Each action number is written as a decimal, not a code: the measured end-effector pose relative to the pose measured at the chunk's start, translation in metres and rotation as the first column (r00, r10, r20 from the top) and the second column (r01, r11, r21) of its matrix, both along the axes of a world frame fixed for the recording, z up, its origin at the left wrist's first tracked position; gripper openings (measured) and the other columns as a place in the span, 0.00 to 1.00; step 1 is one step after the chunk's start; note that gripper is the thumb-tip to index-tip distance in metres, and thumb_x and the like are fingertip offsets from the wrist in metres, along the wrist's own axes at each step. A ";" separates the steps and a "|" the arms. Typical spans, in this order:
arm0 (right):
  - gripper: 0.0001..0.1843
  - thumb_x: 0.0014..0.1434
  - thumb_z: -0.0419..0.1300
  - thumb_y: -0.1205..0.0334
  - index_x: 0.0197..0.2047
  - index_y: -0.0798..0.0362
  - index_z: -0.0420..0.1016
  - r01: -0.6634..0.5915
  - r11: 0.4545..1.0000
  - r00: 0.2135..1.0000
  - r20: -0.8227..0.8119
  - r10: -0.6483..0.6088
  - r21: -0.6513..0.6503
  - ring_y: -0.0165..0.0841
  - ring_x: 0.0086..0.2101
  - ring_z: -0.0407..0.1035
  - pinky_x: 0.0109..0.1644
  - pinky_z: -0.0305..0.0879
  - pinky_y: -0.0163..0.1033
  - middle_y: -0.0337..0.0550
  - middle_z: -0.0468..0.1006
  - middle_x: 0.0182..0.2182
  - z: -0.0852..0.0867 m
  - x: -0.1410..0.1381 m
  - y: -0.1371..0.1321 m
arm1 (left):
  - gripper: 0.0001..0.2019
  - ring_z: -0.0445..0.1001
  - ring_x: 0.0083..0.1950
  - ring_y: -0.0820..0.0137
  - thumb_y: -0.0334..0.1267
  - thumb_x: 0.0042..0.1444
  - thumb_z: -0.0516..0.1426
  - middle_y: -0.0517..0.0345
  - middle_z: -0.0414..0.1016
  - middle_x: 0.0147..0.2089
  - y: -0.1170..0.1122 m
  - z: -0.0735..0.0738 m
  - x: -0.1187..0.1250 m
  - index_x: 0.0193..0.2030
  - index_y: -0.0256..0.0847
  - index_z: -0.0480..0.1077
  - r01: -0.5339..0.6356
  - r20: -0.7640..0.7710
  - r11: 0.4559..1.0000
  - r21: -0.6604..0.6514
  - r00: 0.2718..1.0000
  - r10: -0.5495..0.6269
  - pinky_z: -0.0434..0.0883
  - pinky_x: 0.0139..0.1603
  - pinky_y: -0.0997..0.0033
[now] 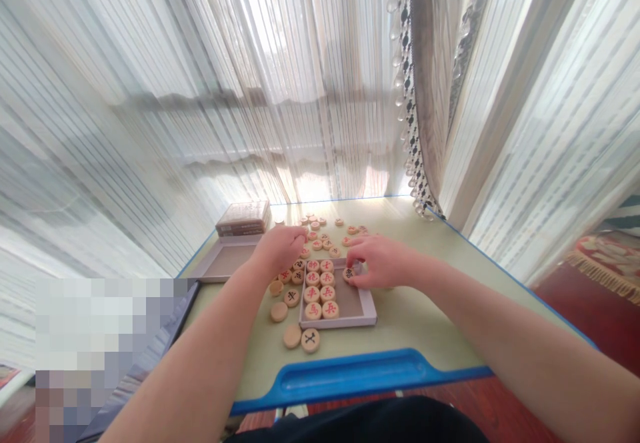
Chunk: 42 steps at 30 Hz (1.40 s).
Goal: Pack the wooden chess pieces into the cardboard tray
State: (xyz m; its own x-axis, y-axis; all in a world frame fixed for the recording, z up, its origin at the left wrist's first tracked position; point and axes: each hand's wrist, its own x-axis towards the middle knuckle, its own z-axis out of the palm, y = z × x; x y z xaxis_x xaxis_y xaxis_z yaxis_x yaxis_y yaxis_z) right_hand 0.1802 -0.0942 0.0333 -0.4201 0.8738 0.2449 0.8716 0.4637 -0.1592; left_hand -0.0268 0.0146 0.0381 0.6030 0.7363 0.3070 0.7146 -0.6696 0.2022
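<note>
Right hand (384, 260), grip pinching a round pale-wood black-marked piece (349, 274) inside a shallow white cardboard tray (345, 323), piece partly covered, left hand (279, 248) beyond the tray's left side, fingertips indistinct, grip impossible to tell

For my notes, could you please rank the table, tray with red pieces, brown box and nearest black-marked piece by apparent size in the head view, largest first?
Table
Tray with red pieces
Brown box
Nearest black-marked piece

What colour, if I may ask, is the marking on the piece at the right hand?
The marking on the piece is black; head view.
</note>
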 end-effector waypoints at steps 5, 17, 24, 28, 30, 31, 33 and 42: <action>0.12 0.47 0.59 0.52 0.30 0.49 0.77 0.054 0.999 0.995 0.081 -0.055 0.006 0.35 0.33 0.68 0.36 0.61 0.37 0.41 0.75 0.29 -0.003 -0.003 -0.002 | 0.17 0.69 0.30 0.68 0.37 0.52 0.43 0.58 0.75 0.27 -0.004 0.003 0.001 0.28 0.41 0.73 0.004 -0.022 1.000 0.003 1.000 -0.004 0.62 0.31 0.72; 0.09 0.49 0.57 0.60 0.33 0.48 0.77 0.027 0.999 0.999 0.032 -0.026 -0.041 0.32 0.30 0.67 0.34 0.59 0.35 0.40 0.76 0.30 -0.002 -0.001 0.001 | 0.17 0.68 0.27 0.70 0.37 0.53 0.44 0.57 0.74 0.25 -0.005 0.004 0.003 0.27 0.40 0.73 0.001 -0.068 0.997 0.075 0.998 0.004 0.60 0.28 0.72; 0.09 0.49 0.56 0.59 0.33 0.47 0.76 0.052 0.999 0.997 0.056 -0.051 -0.016 0.33 0.32 0.67 0.33 0.58 0.35 0.39 0.77 0.31 -0.004 0.004 0.003 | 0.17 0.68 0.28 0.69 0.37 0.52 0.44 0.56 0.74 0.26 -0.004 0.002 0.003 0.28 0.40 0.74 -0.005 -0.108 0.996 0.087 0.994 0.014 0.59 0.28 0.72; 0.10 0.49 0.56 0.61 0.34 0.47 0.76 0.066 0.997 0.996 0.067 -0.063 -0.037 0.33 0.32 0.67 0.34 0.58 0.36 0.39 0.77 0.31 -0.003 0.004 0.003 | 0.17 0.68 0.28 0.69 0.37 0.52 0.44 0.56 0.75 0.26 -0.004 0.003 0.003 0.28 0.40 0.74 -0.011 -0.101 0.995 0.096 0.995 0.021 0.59 0.29 0.72; 0.10 0.48 0.56 0.61 0.34 0.47 0.76 0.071 0.997 0.995 0.067 -0.068 -0.040 0.34 0.32 0.68 0.34 0.58 0.36 0.39 0.77 0.32 -0.003 0.003 0.003 | 0.17 0.68 0.28 0.70 0.37 0.52 0.44 0.56 0.75 0.26 -0.004 0.003 0.004 0.28 0.40 0.74 -0.014 -0.101 0.995 0.095 0.995 0.024 0.59 0.29 0.73; 0.09 0.48 0.56 0.61 0.34 0.47 0.76 0.070 0.997 0.996 0.065 -0.068 -0.037 0.34 0.33 0.68 0.34 0.58 0.36 0.39 0.77 0.32 -0.003 0.003 0.003 | 0.17 0.68 0.28 0.70 0.37 0.52 0.44 0.56 0.75 0.26 -0.004 0.003 0.004 0.28 0.40 0.74 -0.015 -0.103 0.996 0.093 0.994 0.025 0.59 0.29 0.73; 0.09 0.48 0.56 0.61 0.33 0.47 0.76 0.065 0.998 0.996 0.065 -0.063 -0.028 0.34 0.32 0.68 0.34 0.58 0.36 0.39 0.77 0.31 -0.004 0.003 0.003 | 0.17 0.68 0.28 0.70 0.37 0.52 0.44 0.56 0.75 0.26 -0.004 0.003 0.004 0.28 0.40 0.74 -0.013 -0.104 0.996 0.088 0.994 0.022 0.59 0.29 0.73; 0.08 0.48 0.56 0.61 0.33 0.48 0.75 0.071 0.997 0.996 0.057 -0.069 -0.036 0.34 0.32 0.67 0.34 0.58 0.36 0.39 0.77 0.31 -0.003 0.002 0.002 | 0.17 0.68 0.28 0.69 0.37 0.52 0.44 0.55 0.74 0.26 -0.003 0.001 0.003 0.28 0.40 0.74 -0.010 -0.111 0.995 0.103 0.994 0.021 0.60 0.30 0.73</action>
State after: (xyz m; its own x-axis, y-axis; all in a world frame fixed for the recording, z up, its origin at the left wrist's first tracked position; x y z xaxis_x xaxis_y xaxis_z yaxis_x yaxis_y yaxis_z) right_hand 0.1825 -0.0918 0.0302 -0.3695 0.9098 0.1891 0.9098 0.3956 -0.1257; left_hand -0.0236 0.0118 0.0389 0.6268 0.7138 0.3124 0.7393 -0.6715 0.0510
